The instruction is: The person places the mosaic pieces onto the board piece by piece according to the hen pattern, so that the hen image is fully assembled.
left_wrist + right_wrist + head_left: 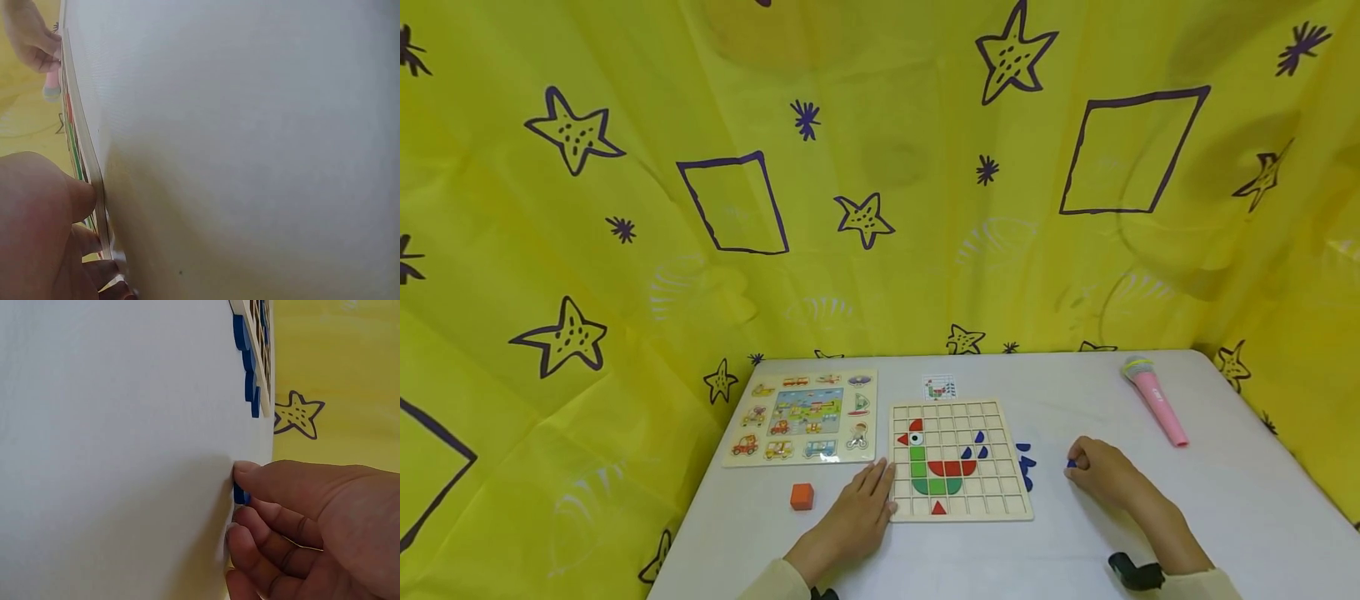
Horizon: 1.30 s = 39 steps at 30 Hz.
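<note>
My right hand is over the table to the right of the board, pinching a small blue piece between thumb and fingers. My left hand rests against the left edge of the wooden grid board, its fingers extended along that side. A bird made of red, green and blue pieces lies in the grid, with a white eye piece in its head. One red triangle sits in the bottom row. Several loose blue pieces lie along the board's right edge.
A small pattern card lies behind the board. To the left are a vehicle picture puzzle and an orange cube. A pink toy microphone lies at the back right. A yellow curtain hangs behind the white table.
</note>
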Available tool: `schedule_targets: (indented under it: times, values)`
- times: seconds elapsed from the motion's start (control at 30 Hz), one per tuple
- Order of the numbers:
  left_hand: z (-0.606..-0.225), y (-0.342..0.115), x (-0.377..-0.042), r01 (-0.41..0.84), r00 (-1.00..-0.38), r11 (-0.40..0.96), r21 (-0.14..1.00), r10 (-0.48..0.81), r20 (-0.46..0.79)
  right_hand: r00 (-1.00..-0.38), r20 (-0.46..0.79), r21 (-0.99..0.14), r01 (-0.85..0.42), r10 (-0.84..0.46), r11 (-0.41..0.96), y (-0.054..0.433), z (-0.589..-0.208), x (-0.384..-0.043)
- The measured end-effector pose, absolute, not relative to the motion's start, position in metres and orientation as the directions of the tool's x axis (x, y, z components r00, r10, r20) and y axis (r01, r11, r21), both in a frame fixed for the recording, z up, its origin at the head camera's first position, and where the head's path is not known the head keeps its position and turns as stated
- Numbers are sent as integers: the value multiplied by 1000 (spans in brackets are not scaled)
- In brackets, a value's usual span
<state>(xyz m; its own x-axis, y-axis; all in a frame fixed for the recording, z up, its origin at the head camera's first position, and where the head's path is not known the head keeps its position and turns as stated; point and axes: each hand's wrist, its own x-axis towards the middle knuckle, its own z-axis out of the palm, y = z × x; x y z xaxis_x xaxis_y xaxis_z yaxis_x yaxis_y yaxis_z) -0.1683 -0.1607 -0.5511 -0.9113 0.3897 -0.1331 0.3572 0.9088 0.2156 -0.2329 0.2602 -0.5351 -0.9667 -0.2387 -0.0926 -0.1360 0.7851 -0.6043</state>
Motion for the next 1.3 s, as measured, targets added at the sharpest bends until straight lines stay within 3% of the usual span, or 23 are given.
schedule_targets:
  times: [0.43,0.8,1.3]
  values:
    - [-550,-159,-168,346,-913,911,224,382,-145,-982,-95,-621,-69,-162,781,205,-524,-235]
    - [-551,-159,-168,349,-912,912,216,383,-146,-973,-103,-649,-90,-204,756,147,-522,-229]
    - [-553,-161,-168,371,-907,904,212,402,-126,-962,-155,-660,-70,-227,748,135,-523,-228]
